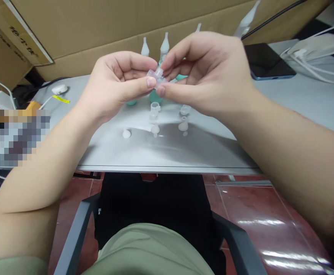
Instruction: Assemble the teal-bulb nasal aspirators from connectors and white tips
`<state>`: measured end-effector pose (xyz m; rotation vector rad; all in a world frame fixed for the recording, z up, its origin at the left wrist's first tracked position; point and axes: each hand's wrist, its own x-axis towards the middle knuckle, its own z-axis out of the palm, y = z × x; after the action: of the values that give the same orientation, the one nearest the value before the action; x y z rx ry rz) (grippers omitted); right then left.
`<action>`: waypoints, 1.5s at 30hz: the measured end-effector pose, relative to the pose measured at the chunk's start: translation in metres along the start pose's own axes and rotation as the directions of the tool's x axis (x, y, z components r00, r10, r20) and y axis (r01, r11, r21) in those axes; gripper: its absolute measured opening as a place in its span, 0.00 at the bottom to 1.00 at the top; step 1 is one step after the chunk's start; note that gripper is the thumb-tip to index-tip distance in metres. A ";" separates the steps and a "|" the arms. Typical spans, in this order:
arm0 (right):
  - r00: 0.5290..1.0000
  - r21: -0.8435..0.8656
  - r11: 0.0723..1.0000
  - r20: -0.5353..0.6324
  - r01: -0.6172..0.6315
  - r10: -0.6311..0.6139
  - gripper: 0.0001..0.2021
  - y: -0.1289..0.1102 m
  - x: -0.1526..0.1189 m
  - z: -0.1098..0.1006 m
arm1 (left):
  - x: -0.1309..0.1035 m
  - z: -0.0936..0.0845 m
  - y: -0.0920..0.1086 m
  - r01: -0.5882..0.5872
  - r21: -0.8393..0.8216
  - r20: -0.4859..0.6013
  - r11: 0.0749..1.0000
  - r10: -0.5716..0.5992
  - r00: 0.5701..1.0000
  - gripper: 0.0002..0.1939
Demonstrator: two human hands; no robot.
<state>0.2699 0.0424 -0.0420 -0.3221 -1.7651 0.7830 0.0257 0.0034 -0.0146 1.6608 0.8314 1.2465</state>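
Note:
Raised above the grey table (112, 156), my left hand (122, 76) and my right hand (201, 72) pinch one small clear plastic piece (158, 77) between thumbs and fingers. Behind them stand white pointed nozzles (164, 45), and green rounded parts (156, 96) show below the hands, partly covered. On the table beneath are a clear cylindrical part (154, 110), another clear part (185, 110), and small white pieces: one at the left (126, 133), one in the middle (155, 129) and one at the right (183, 126).
A dark phone (270, 61) lies at the back right beside white cables (313, 67). At the left are a white rounded device (59, 89), a yellow tag (61, 99) and a charger (2, 100). Cardboard (98, 26) rises behind the table. Chair armrests (78, 233) flank my lap.

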 end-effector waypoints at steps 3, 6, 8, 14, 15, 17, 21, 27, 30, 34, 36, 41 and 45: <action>1.000 -0.053 0.999 0.016 0.006 -0.006 0.25 0.004 -0.001 0.000 | 0.008 -0.003 -0.012 -0.034 -0.009 0.026 0.999 0.034 0.999 0.35; 0.995 -0.086 0.991 0.019 0.102 -0.101 0.19 0.009 -0.001 0.000 | 0.011 -0.007 -0.018 -0.075 0.026 0.031 0.997 0.074 0.997 0.42; 0.987 -0.123 0.979 0.014 0.164 -0.163 0.16 0.013 -0.001 0.000 | 0.009 -0.009 -0.018 -0.083 -0.016 0.058 0.996 0.084 0.995 0.36; 0.977 -0.214 0.954 0.011 0.208 -0.211 0.17 0.013 -0.005 0.001 | 0.011 -0.011 -0.019 -0.104 -0.072 0.080 0.992 0.109 0.991 0.29; 0.980 -0.229 0.954 0.013 0.195 -0.198 0.16 0.012 -0.006 0.002 | 0.012 -0.011 -0.020 -0.103 -0.059 0.078 0.993 0.108 0.991 0.29; 0.986 -0.266 0.950 0.002 0.162 -0.167 0.13 0.010 -0.009 0.002 | 0.013 -0.011 -0.022 -0.090 -0.035 0.063 0.995 0.092 0.994 0.26; 0.984 -0.320 0.932 0.010 0.172 -0.178 0.10 0.009 -0.012 0.000 | 0.012 -0.010 -0.021 -0.092 0.003 0.043 0.996 0.092 0.995 0.22; 0.976 -0.445 0.870 0.046 0.209 -0.212 0.09 0.006 -0.009 -0.004 | 0.007 -0.006 -0.013 -0.138 0.070 0.041 0.988 0.135 0.990 0.19; 0.965 -0.460 0.850 0.070 0.257 -0.254 0.13 0.004 -0.007 -0.004 | 0.005 -0.003 -0.010 -0.122 0.098 0.008 0.988 0.122 0.993 0.16; 0.967 -0.483 0.839 0.088 0.250 -0.237 0.08 -0.002 -0.008 -0.005 | 0.005 -0.004 -0.016 -0.163 0.079 0.013 0.983 0.163 0.987 0.19; 0.964 -0.491 0.830 0.124 0.266 -0.236 0.07 -0.004 -0.009 -0.007 | 0.006 -0.006 -0.019 -0.196 0.074 0.038 0.978 0.194 0.980 0.22; 0.951 -0.418 0.857 0.065 0.300 -0.301 0.09 0.006 -0.008 -0.003 | 0.015 -0.014 -0.026 -0.261 0.181 0.072 0.948 0.252 0.965 0.37; 0.971 -0.246 0.948 -0.075 0.202 -0.226 0.17 0.007 -0.009 0.006 | 0.024 -0.020 -0.037 -0.377 0.157 0.135 0.913 0.358 0.924 0.43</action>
<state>0.2664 0.0410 -0.0540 -0.3157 -1.7635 0.3939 0.0122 0.0440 -0.0375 2.0826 0.5966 1.3528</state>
